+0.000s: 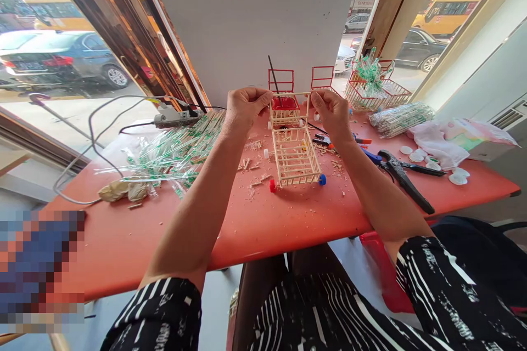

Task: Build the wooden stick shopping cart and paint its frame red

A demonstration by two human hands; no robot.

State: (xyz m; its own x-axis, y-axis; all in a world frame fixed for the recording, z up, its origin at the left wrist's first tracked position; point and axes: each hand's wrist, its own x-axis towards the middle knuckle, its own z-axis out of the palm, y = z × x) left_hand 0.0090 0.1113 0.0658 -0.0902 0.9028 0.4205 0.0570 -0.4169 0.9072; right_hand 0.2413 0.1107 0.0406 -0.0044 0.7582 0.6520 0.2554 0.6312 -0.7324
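A small cart [294, 162] built of pale wooden sticks stands on the red table, its open basket towards me. Bottle caps serve as its wheels: red at the near left, blue at the near right and white farther back. My left hand [249, 107] pinches the left end of the cart's top handle bar. At the bar's right end, my right hand [330, 112] has its fingers closed on the same handle. Just behind the handle sits a red container [285, 105] with a dark thin stick standing in it.
Wrapped sticks [181, 148] pile up at the left beside a power strip [177, 115]. Black-handled cutters [405, 178], white caps [457, 176] and another wrapped bundle [401, 119] lie right. Red-trimmed carts [370, 96] stand at the back. Scraps litter the table [263, 230].
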